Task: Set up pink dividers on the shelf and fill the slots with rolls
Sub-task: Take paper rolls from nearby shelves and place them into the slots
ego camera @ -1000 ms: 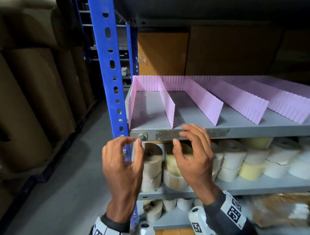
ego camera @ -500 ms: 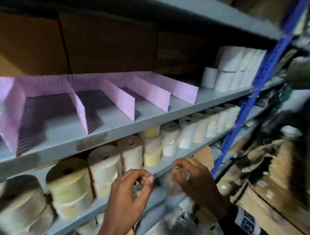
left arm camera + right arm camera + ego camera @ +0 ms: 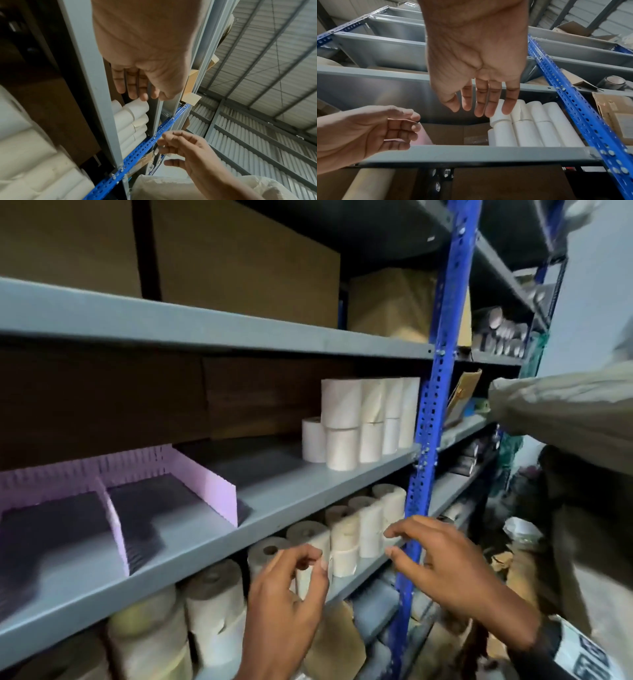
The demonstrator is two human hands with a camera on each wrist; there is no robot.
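Pink dividers (image 3: 205,491) stand in slots at the left of the grey middle shelf (image 3: 274,498). The slots I can see between them are empty. A stack of white rolls (image 3: 363,419) stands at the right end of that shelf beside the blue post (image 3: 431,405). My left hand (image 3: 313,559) hovers below the shelf edge with loosely curled fingers and holds nothing. My right hand (image 3: 390,542) is spread open near the post, also empty. In the right wrist view my right hand (image 3: 479,108) points toward the white rolls (image 3: 530,125), short of them.
Cream and beige rolls (image 3: 346,535) pack the lower shelf behind my hands. Brown cardboard boxes (image 3: 239,261) fill the shelf above. A pale sack (image 3: 565,412) juts in from the right, with clutter and cardboard on the floor below it.
My view has swung to the right along the shelving. Both hands have moved right from the front edge by the first dividers toward the blue post, still empty.
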